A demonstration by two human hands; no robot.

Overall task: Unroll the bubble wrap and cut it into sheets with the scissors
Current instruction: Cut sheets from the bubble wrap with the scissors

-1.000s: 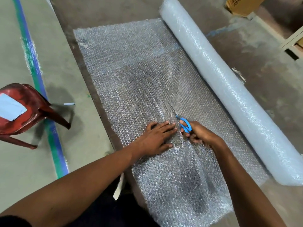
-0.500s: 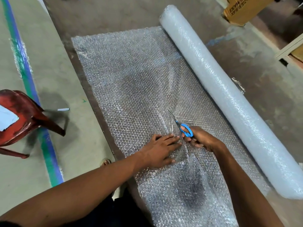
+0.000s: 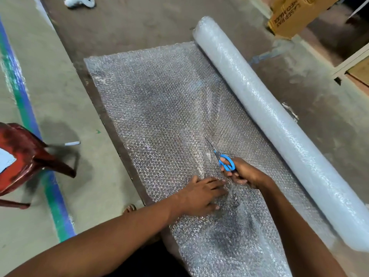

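Observation:
An unrolled sheet of bubble wrap [image 3: 159,108] lies flat on the dark floor, joined along its right side to the thick roll [image 3: 279,124]. My right hand [image 3: 242,172] grips blue-handled scissors [image 3: 223,159] whose blades point up and left into the sheet, near its middle. My left hand [image 3: 199,194] presses flat on the wrap just left of the cut line, fingers straight. A slit runs from the near edge up to the scissors.
A red plastic chair [image 3: 22,160] stands on the left by a green and blue floor stripe [image 3: 30,120]. A cardboard box [image 3: 295,15] sits at the top right, a white object [image 3: 79,2] at the top left. A metal frame edge [image 3: 351,60] is at the right.
My right hand has advanced the scissors further up the sheet, lengthening the slit. My left hand has followed, still pressing the wrap. The view has tilted upward.

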